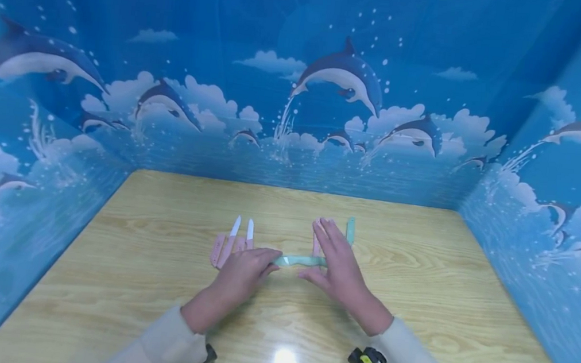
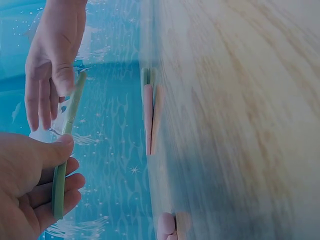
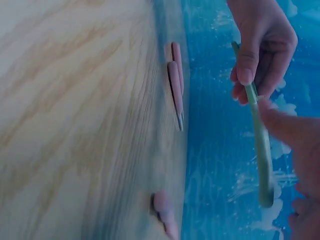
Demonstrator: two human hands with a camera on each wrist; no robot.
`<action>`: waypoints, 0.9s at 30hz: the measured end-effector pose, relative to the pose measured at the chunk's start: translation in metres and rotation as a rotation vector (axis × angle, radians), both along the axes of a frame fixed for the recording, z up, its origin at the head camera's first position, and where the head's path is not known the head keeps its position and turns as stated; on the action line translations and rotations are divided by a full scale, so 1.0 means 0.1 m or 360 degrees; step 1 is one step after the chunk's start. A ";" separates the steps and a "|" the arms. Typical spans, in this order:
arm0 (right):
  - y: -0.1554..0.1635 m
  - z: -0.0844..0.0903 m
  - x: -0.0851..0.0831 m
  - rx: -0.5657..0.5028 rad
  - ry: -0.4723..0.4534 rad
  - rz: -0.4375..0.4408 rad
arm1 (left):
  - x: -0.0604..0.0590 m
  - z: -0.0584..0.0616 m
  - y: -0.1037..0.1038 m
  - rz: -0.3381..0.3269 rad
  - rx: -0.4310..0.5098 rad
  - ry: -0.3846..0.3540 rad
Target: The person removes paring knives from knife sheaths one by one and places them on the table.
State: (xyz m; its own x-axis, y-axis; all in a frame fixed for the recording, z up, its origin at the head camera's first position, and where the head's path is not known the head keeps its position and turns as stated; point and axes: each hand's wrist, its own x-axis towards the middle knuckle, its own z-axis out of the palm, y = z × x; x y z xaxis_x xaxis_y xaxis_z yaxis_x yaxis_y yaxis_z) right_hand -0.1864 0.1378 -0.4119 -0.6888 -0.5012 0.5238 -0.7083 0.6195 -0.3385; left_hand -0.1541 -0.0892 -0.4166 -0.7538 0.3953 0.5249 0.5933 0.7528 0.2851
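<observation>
The left hand (image 1: 246,271) grips the left end of a slim green piece (image 1: 300,261), thumb on one side and fingers curled on the other; the piece lies crosswise above the wood-grain table (image 1: 424,308). The right hand (image 1: 337,264), at three o'clock of the piece, is extended and not clenched, its thumb near the free end; the hands hide whether the piece is a sheathed knife or only part of one. From where I stand, the step in hand appears to be two-handed handling of this piece along its length. The next move calls, in my judgement, for the right fingers to close on the free end while the left grip holds the piece level. Relative to the piece, two pink-handled knives (image 1: 228,249) with white blades lie toward nine o'clock beside pink sheaths (image 1: 216,249), a pink strip (image 1: 316,248) at one o'clock, and a green strip (image 1: 351,230) at two. Markings: no brand or lettering is legible; the yellow patch (image 1: 366,360) on the right wrist unit is too small to read.
</observation>
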 end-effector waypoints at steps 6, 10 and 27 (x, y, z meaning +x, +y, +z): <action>-0.05 -0.01 0.04 0.0214 0.0242 0.0083 | 0.01 0.02 -0.01 0.0010 0.0012 -0.0030; -0.07 -0.03 0.05 0.0203 0.0187 0.0066 | 0.02 0.01 -0.01 0.0029 0.0016 -0.0066; -0.09 -0.08 0.05 0.0197 0.0028 -0.0028 | 0.01 0.00 -0.03 0.0055 -0.0040 -0.0178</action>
